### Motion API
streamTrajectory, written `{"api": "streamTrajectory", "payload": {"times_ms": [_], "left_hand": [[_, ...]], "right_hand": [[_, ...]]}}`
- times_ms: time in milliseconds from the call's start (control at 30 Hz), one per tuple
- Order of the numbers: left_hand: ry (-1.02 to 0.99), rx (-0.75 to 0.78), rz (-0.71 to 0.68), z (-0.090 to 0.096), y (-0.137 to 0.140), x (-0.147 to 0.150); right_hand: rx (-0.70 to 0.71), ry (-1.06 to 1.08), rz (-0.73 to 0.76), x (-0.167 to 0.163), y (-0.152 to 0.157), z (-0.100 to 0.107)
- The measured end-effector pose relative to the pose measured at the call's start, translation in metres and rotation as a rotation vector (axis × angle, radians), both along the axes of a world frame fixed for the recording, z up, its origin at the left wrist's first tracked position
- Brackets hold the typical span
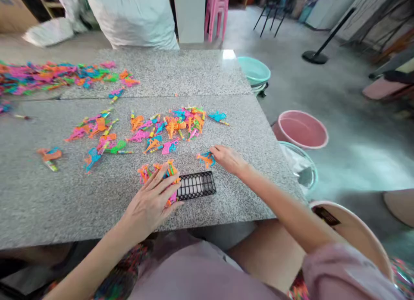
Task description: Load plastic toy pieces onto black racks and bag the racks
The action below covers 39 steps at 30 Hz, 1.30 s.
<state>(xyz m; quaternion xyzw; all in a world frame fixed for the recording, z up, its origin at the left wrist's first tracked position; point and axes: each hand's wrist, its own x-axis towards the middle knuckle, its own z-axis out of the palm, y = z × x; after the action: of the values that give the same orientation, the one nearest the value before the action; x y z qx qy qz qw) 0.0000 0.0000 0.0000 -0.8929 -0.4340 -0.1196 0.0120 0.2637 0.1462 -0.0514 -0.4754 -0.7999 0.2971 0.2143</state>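
Observation:
My left hand [158, 192] lies with fingers spread over the left end of a small black plastic basket [200, 185]. Under and around those fingers are bright toy pistols [144, 174] in pink, orange and green. The basket's right part shows its bare grid floor. To the right, my right hand [228, 158] pinches the edge of an orange and blue toy pistol bunch [206, 160] just above the stone tabletop. Whether it is one piece or two, I cannot tell. Beyond the hands lies a loose heap of toy pistols [174, 125], some with yellow-banded tubes.
More toy pistols lie in clusters [100, 138] at the left, and a long pile [48, 78] stretches along the far left. Off the right table edge [274, 149] stand a pink basin [302, 128], a teal basin [254, 70] and a large tan tub [359, 231].

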Motion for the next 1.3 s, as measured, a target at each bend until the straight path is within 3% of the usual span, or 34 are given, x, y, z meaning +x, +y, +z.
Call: {"api": "streamTrajectory", "payload": {"times_ms": [167,267,567,733,933,1000,1200,1300], "left_hand": [[-0.027,-0.033,0.0,0.001,-0.001,0.001],[-0.019,-0.04,0.008,0.002,-0.001,0.002],[-0.046,-0.071,0.022,0.001,-0.002,0.001],[-0.035,-0.06,0.022,0.002,-0.003,0.003],[-0.046,-0.069,0.047,0.002,-0.005,0.005],[-0.038,-0.073,0.051,0.002,-0.005,0.004],[-0.037,-0.068,0.066,-0.003,-0.005,0.003],[-0.034,-0.071,0.061,-0.002,-0.005,0.003]], "right_hand": [[-0.447,0.424,-0.049,-0.04,-0.1,-0.033],[-0.544,0.639,-0.125,-0.062,-0.125,-0.043],[-0.521,0.537,-0.359,-0.066,-0.129,-0.026],[-0.582,0.378,-0.288,-0.085,-0.137,-0.027],[-0.195,-0.08,-0.168,-0.096,-0.138,-0.023],[-0.14,-0.186,-0.121,-0.095,-0.137,-0.017],[-0.275,-0.217,-0.084,-0.093,-0.127,-0.013],[-0.238,-0.227,-0.038,-0.095,-0.123,-0.015]]}}
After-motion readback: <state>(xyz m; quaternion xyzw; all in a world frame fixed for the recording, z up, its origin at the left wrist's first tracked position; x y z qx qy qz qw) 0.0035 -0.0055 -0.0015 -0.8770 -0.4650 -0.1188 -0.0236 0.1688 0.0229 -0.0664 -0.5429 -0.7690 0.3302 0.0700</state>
